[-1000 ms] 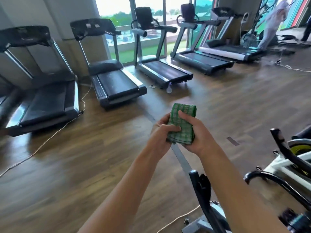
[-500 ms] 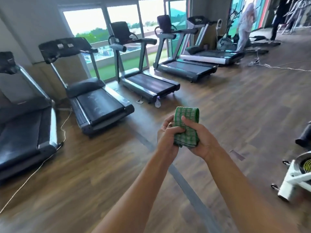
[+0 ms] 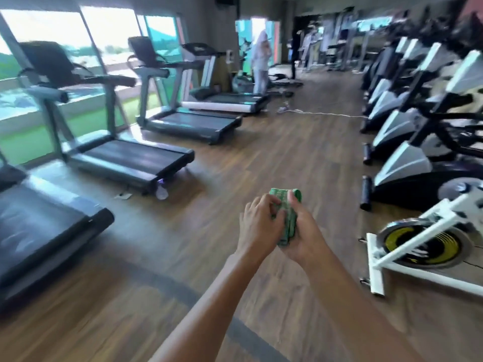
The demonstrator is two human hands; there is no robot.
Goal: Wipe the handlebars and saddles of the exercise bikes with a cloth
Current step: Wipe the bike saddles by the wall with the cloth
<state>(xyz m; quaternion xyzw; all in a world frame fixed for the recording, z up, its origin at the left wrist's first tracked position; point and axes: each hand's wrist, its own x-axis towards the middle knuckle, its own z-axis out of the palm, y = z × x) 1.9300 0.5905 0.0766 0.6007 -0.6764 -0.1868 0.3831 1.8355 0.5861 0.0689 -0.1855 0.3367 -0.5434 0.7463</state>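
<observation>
A folded green checked cloth [image 3: 286,214], bunched into a thick upright wad with its rounded fold at the top, is held between two bare hands in front of the person, above a wood-plank gym floor [image 3: 261,142]. The left hand [image 3: 257,224] curls its fingers over the cloth's near face, while the right hand [image 3: 304,232] cups the wad from the other side, thumb laid up along its edge; both are grasping the fabric. The weave shows pale lines crossing a mid-green ground, blurred by motion. To the right of the cloth stands a white-framed exercise bike [image 3: 423,239] with a yellow-and-black flywheel, well apart from the hands, and beyond it a row of grey-and-black bikes [image 3: 407,142]. To the cloth's left, treadmills [image 3: 136,158] line the windows. Far beyond the cloth, a person in pale clothing [image 3: 261,66] stands by the last treadmill.
</observation>
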